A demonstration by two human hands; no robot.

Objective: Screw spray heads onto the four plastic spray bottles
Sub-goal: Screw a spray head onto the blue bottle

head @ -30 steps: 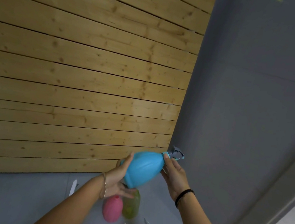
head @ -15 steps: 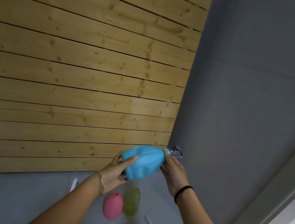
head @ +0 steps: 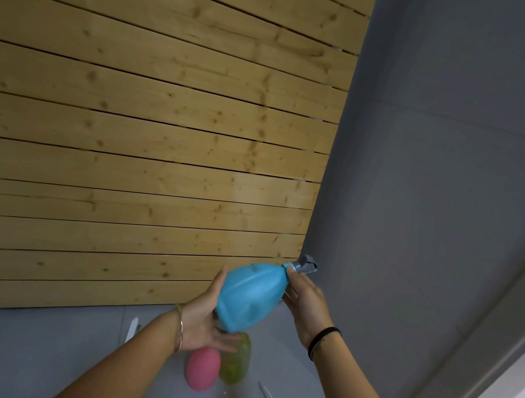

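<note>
Left hand (head: 204,322) cups the base of the blue bottle (head: 250,295), held tilted in the air above the pink bottle (head: 202,368) and green bottle (head: 235,363) on the floor. Right hand (head: 305,298) pinches the collar below the spray head (head: 307,265). Best to hold the bottle steady and twist the collar squarely.

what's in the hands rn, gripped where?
One blue bottle: left hand cups its base, right hand grips the neck just below the grey spray head.
</note>
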